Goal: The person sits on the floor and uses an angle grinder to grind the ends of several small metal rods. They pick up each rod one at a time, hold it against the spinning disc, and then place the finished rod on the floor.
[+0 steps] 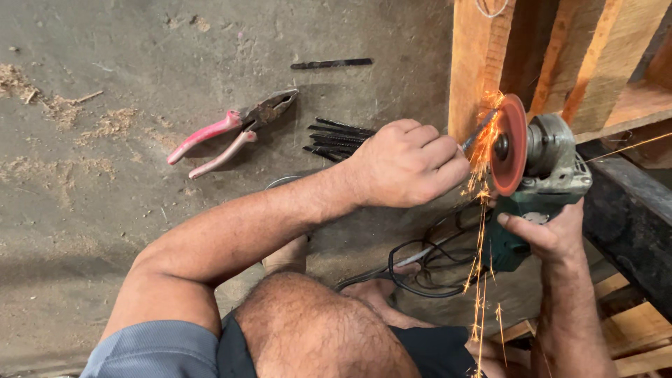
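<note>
2 hands share the grinding: the left hand [406, 168] is fisted around a thin dark metal rod [478, 132], its tip pressed to the red disc [509, 143]; the right hand [549, 234] wraps the green angle grinder [542, 185]. Best done with light, steady pressure and fingers behind the sparks [479, 231]. More rods [336, 136] lie beside pink-handled pliers [231, 131].

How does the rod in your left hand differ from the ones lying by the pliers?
The held rod is gripped in the left hand, raised and pressed to the red grinder disc, throwing sparks. The bundled rods lie loose on the floor, untouched, beside the pliers. Both look dark, thin and metal.
</note>
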